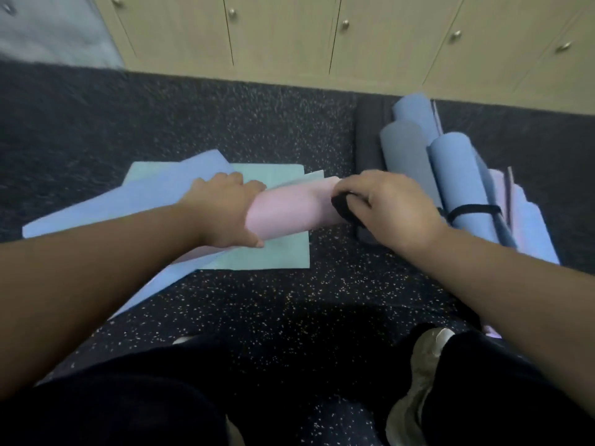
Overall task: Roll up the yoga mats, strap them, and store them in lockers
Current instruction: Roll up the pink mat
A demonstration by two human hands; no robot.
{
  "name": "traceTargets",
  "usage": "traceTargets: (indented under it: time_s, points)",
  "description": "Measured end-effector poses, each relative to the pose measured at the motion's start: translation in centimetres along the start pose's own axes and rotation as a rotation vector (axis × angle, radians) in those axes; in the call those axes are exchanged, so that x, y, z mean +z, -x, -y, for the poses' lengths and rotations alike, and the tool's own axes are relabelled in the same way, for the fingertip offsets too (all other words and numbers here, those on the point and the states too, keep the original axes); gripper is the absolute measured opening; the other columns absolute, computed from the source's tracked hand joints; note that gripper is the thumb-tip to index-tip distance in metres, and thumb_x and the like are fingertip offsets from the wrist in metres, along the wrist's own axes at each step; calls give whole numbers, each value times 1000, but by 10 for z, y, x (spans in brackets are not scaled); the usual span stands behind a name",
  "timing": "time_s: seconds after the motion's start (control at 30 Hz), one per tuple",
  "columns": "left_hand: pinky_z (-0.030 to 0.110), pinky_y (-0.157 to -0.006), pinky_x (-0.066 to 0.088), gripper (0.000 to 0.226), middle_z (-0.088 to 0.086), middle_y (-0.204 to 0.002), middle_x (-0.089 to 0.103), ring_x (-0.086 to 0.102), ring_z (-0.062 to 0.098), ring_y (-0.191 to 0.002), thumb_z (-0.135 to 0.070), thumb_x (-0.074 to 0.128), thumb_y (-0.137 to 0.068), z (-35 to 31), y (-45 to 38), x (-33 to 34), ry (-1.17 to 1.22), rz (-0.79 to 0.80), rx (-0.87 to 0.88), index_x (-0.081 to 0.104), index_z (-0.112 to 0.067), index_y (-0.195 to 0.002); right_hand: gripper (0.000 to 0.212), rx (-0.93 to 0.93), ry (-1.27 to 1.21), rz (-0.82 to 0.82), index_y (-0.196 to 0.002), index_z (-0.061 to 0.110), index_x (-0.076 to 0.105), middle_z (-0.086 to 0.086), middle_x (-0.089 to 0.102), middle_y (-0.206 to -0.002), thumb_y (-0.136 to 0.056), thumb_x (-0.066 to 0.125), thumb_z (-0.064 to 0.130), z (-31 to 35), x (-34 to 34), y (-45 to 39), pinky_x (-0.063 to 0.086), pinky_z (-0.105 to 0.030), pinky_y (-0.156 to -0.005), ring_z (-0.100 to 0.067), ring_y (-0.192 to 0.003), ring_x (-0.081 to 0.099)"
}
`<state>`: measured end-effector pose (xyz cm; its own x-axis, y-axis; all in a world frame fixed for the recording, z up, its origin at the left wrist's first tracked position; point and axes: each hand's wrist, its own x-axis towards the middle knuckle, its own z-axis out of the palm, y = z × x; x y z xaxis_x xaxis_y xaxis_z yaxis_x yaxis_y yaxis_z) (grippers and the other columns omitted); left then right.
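Strapping step: looks like the pink rolled mat (286, 210) is getting its black strap (344, 206) put on at the right end, rolling seems done.
Left hand (225, 209): fingers wrapped over the top of the roll, thumb underneath, probably clamping it so it doesn't spring open.
Right hand (391, 206): curled round the bunched strap, pressed right against the roll's end.
Where the roll is: lying crosswise between both hands, on top of the flat teal mat (273, 252) and flat blue mat (128, 201) on the floor (257, 117).
Done pile: blue rolled mats (457, 175) just right of the right hand, one strapped already.
Lockers (283, 30): doors closed, well beyond the mats, so storing isn't started for these.
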<state>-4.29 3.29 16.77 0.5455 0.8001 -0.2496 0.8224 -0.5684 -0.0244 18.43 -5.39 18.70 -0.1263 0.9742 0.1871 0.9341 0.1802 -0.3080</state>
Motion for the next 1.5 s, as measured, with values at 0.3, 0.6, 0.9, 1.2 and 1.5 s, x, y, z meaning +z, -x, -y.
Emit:
traceTargets:
  time_s: [0.3, 0.6, 0.9, 1.2, 1.5]
  points:
    - [40, -88, 39, 86, -2, -106, 43, 42, 25, -107, -54, 78, -61, -36, 126, -83, 405, -349, -88, 36, -41, -134, 24, 324, -256, -355, -109, 21, 65, -7, 66, -68, -95, 49, 11, 71, -76, 92, 50, -37, -62, -27, -65, 62]
    - [33, -75, 21, 50, -18, -102, 47, 44, 12, -99, -27, 68, -69, -66, 189, -65, 404, -460, -100, 45, -39, -112, 24, 491, -547, -585, -96, 25, 67, 14, 62, -64, -91, 52, 7, 107, -98, 173, 44, -19, -59, -7, -61, 58]
    - [30, -82, 14, 85, -13, -125, 38, 34, 12, -122, -22, 63, -80, -95, 213, -48, 316, -436, -15, 14, -50, -143, 37, 535, -617, -647, -96, 35, 66, 15, 61, -70, -90, 49, 3, 119, -103, 216, 42, -13, -61, -3, -60, 54]
    - [35, -93, 22, 88, -12, -127, 39, 35, 12, -122, -26, 74, -76, -108, 230, -39, 415, -442, 7, 18, -48, -141, 30, 523, -614, -622, -106, 23, 71, 17, 69, -98, -92, 52, 4, 132, -102, 236, 44, -10, -82, 6, -91, 60]
    - [36, -89, 24, 86, -12, -125, 42, 38, 14, -119, -25, 75, -74, -108, 237, -33, 441, -495, -55, 21, -49, -136, 34, 444, -671, -609, -108, 32, 66, 34, 59, -95, -93, 52, 4, 151, -104, 247, 34, 3, -76, 23, -90, 53]
